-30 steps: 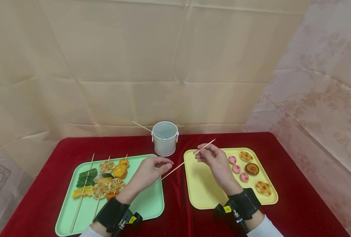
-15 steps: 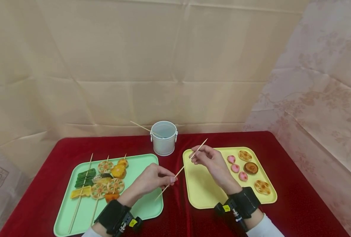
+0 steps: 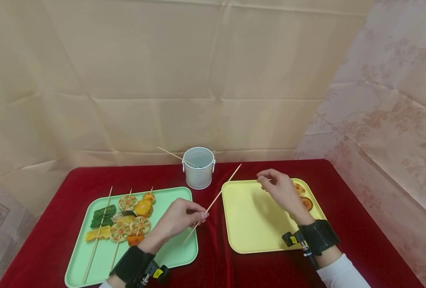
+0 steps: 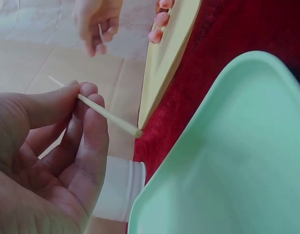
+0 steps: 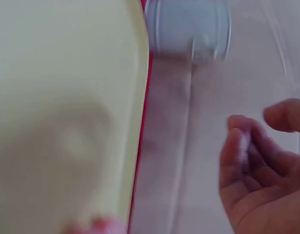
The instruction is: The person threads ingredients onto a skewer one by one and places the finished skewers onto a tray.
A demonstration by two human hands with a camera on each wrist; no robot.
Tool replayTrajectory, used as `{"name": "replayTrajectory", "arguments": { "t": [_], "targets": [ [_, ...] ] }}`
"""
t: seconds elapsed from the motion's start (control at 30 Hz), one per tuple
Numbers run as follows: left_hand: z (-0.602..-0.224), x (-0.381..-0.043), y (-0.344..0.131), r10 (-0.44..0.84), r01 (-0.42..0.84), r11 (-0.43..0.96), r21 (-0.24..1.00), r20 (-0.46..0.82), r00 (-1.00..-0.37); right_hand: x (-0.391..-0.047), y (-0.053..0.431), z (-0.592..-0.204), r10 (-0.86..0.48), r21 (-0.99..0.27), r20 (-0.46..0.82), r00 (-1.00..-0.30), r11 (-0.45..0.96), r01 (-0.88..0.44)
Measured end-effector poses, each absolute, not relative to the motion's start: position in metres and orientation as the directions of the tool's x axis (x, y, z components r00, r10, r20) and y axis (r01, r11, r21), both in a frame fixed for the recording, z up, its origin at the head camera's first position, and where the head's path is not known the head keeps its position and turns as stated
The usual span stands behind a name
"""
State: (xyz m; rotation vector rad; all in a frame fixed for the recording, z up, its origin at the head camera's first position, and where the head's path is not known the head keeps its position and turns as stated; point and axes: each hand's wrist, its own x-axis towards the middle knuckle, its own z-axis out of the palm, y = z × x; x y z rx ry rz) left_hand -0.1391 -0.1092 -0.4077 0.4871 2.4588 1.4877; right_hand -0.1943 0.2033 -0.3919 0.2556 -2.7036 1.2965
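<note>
My left hand (image 3: 182,216) pinches a thin bamboo skewer (image 3: 218,195) between thumb and fingers, over the gap between the two trays. The skewer slants with its sharp tip up and away; its blunt end points at the camera in the left wrist view. Above the yellow tray (image 3: 247,228) is my right hand (image 3: 279,190), fingers loosely bent, thumb apart from them and nothing visibly held. Behind that hand and wrist show a lotus root slice (image 3: 299,189) and a brown mushroom cap (image 3: 307,203). Pink balls (image 4: 161,19) on this tray appear in the left wrist view.
On the left, a green tray (image 3: 177,254) carries several skewers of lotus slices, green pieces (image 3: 103,216) and yellow pieces (image 3: 98,233). A small white bucket (image 3: 199,178) with another skewer (image 3: 171,153) leaning in it stands at the back. Red cloth (image 3: 213,256) covers the table.
My left hand has taken hold of the skewer. The right hand has let go of it and moved right over the yellow tray, now covering the pink balls in the head view.
</note>
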Motion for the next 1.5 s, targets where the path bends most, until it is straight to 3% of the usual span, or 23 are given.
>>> {"name": "replayTrajectory", "arguments": {
  "t": [0.27,0.47,0.57,0.77,1.0,1.23,1.5],
  "targets": [
    [-0.408,-0.138,-0.116,0.352,0.115,0.388,0.914,-0.032,-0.935,-0.206,0.239,-0.380,-0.080,-0.549,0.125,-0.989,0.824,-0.137],
    [-0.409,-0.137,-0.118,0.327,0.099,0.383,0.919,-0.035,-0.944,-0.206,0.244,-0.383,-0.032,-0.615,-0.181,-0.983,0.784,0.088],
    [-0.408,-0.136,-0.119,0.316,0.086,0.386,0.919,-0.044,-0.948,-0.206,0.244,-0.388,-0.019,-0.588,-0.267,-0.964,0.795,0.147],
    [-0.410,-0.137,-0.120,0.315,0.062,0.382,0.922,-0.067,-0.947,-0.204,0.246,-0.399,-0.074,-0.437,-0.209,-0.975,0.899,0.025],
    [-0.411,-0.137,-0.123,0.322,0.061,0.381,0.923,-0.071,-0.944,-0.204,0.246,-0.405,-0.116,-0.401,-0.138,-0.984,0.915,-0.052],
    [-0.408,-0.136,-0.123,0.322,0.059,0.377,0.924,-0.071,-0.944,-0.204,0.246,-0.405,-0.070,-0.402,-0.179,-0.981,0.916,0.008],
    [-0.412,-0.135,-0.123,0.302,0.019,0.371,0.928,-0.101,-0.948,-0.202,0.239,-0.401,-0.090,-0.495,-0.103,-0.991,0.868,-0.028]
  ]
}}
